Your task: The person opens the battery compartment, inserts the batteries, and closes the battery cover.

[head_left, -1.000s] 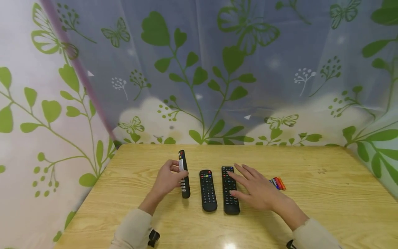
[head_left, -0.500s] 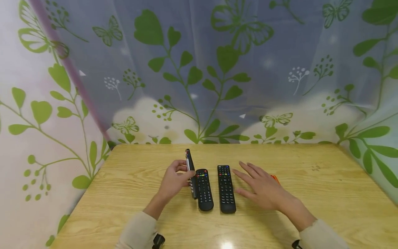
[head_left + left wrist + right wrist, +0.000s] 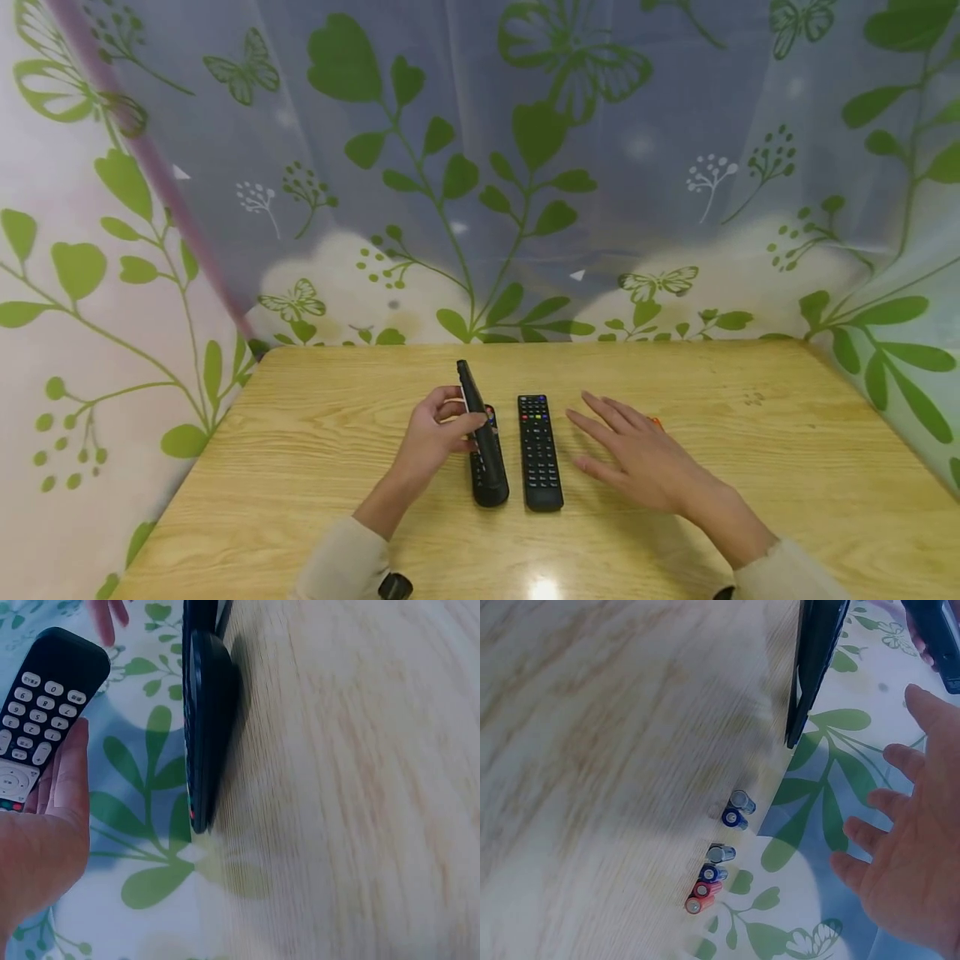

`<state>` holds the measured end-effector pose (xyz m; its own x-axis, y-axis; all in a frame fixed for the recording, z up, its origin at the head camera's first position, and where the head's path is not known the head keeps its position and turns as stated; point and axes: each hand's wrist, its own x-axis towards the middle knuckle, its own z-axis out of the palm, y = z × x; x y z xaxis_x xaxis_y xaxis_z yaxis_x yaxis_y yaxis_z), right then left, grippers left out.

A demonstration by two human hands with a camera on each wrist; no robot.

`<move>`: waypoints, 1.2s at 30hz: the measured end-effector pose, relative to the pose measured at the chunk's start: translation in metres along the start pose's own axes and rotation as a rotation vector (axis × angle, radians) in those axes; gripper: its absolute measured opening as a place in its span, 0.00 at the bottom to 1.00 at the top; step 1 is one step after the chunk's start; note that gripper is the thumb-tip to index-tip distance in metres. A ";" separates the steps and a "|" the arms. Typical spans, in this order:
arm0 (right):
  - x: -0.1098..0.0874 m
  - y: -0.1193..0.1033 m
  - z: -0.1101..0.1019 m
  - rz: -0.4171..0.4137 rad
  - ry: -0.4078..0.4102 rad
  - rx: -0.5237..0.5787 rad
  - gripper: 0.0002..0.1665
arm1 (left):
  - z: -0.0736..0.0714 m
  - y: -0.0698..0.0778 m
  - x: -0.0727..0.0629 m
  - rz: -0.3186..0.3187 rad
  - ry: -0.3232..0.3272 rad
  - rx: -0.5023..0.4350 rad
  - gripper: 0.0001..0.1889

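Observation:
My left hand (image 3: 427,442) grips a black remote control (image 3: 487,454), tilted on its edge above the table. The left wrist view shows its keypad side with pale buttons and a light panel. Behind and below it lies a second black remote (image 3: 477,479), mostly hidden by the held one. A third, longer black remote (image 3: 540,454) with small coloured buttons lies flat to the right. My right hand (image 3: 645,462) hovers beside that third remote with fingers spread, holding nothing. Several batteries (image 3: 720,853) stand out in the right wrist view; the right hand nearly hides them in the head view.
The wooden table (image 3: 300,467) reaches back to a curtain (image 3: 465,208) printed with leaves and butterflies. Another patterned sheet (image 3: 90,350) hangs at the left side. A black wrist device (image 3: 395,586) sits by the left sleeve.
My left hand has carried its remote rightward from beside the second remote to over it, turning its back toward the head camera. The right hand has drawn slightly away from the third remote.

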<state>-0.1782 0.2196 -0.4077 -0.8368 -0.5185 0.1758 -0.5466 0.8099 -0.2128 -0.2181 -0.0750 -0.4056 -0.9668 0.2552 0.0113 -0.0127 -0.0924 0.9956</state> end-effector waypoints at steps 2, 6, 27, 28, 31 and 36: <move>-0.001 -0.001 0.000 -0.007 0.005 0.000 0.35 | 0.002 0.000 -0.001 0.001 -0.013 -0.021 0.22; -0.001 -0.003 0.000 -0.015 0.011 0.005 0.35 | 0.005 0.000 -0.003 0.011 -0.048 -0.053 0.22; -0.004 -0.015 0.002 -0.008 0.020 0.005 0.34 | 0.022 0.004 -0.009 0.009 -0.029 -0.184 0.23; -0.004 -0.016 0.001 -0.007 0.022 0.014 0.34 | 0.023 0.004 -0.009 0.010 -0.025 -0.187 0.23; -0.003 -0.022 0.000 0.017 0.017 0.065 0.35 | 0.026 0.007 -0.010 0.018 -0.013 -0.187 0.25; -0.002 -0.036 -0.008 0.079 -0.015 0.156 0.37 | 0.029 0.010 -0.011 0.029 0.014 -0.147 0.28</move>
<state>-0.1564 0.1935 -0.3923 -0.8769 -0.4603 0.1386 -0.4768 0.7961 -0.3726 -0.2002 -0.0507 -0.3934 -0.9707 0.2375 0.0374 -0.0211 -0.2393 0.9707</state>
